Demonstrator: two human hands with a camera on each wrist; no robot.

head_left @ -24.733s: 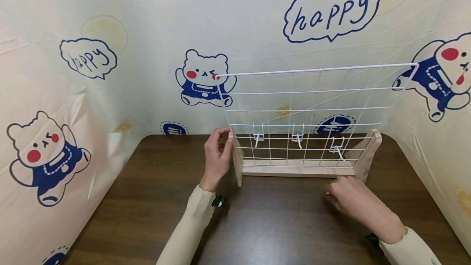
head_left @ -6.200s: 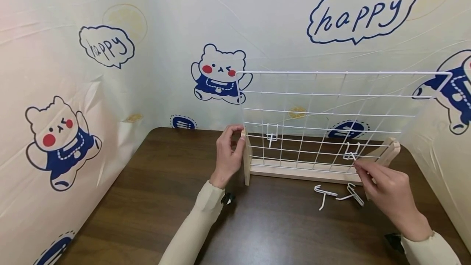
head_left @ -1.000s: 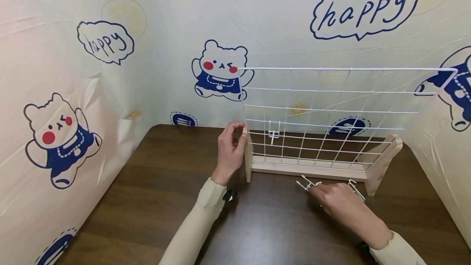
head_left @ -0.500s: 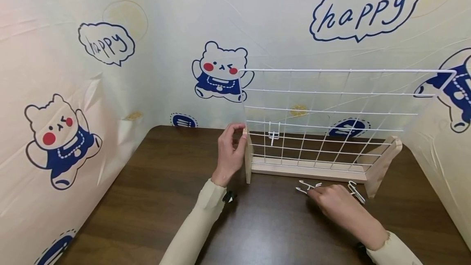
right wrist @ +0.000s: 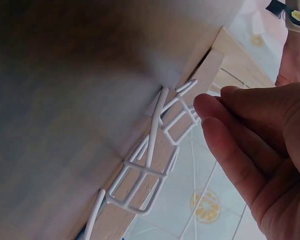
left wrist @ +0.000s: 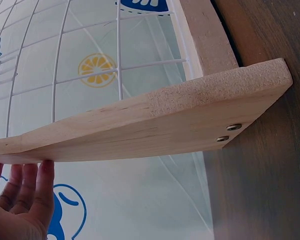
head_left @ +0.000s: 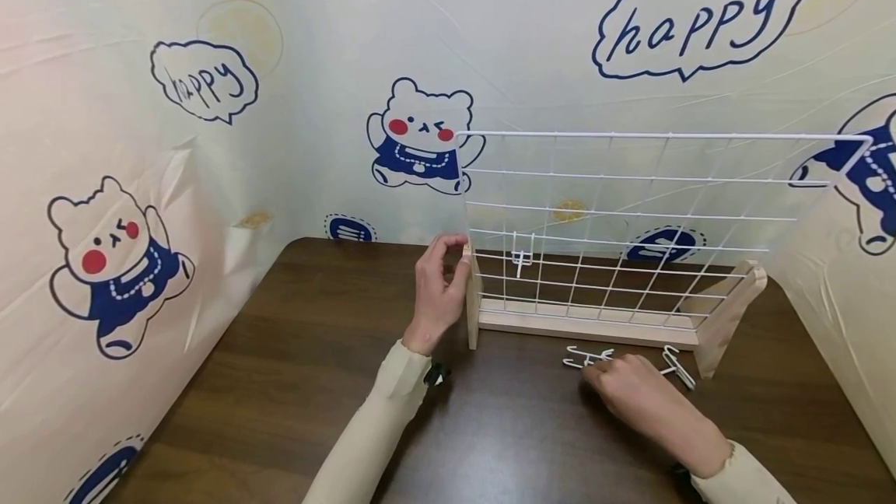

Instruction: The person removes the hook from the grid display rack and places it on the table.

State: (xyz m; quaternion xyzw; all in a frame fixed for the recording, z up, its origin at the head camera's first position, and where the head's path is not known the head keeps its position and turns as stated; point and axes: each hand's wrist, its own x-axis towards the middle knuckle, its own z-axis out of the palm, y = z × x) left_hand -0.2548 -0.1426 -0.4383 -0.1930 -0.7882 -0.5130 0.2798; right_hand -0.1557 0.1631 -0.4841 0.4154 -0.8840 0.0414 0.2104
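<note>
My left hand (head_left: pixel 439 294) pinches the upper end of the wooden side of a white wire grid stand (head_left: pixel 584 325); its fingertips (left wrist: pixel 46 170) press the wood in the left wrist view. One white double-prong wire hook (head_left: pixel 521 258) hangs at the grid's left. A second hook (head_left: pixel 588 358) lies on the table before the base, right beside the fingertips of my right hand (head_left: pixel 647 403). These fingers are loosely bent, with nothing visibly between them. A third hook (head_left: pixel 677 369) lies farther right. Another hook (right wrist: pixel 145 175), covered by the hand in the head view, shows in the right wrist view.
Beneath everything is a dark brown wooden table (head_left: pixel 336 411). The stand's right wooden side (head_left: pixel 731 317) rises behind the hooks. A pale printed cloth (head_left: pixel 308 169) encloses the table at the back and on both sides.
Three hooks hung on the grid at first, two at 6.2 s; one hangs there now. Over the last second, the hook at my right fingertips has tipped down flat. My left hand keeps its place.
</note>
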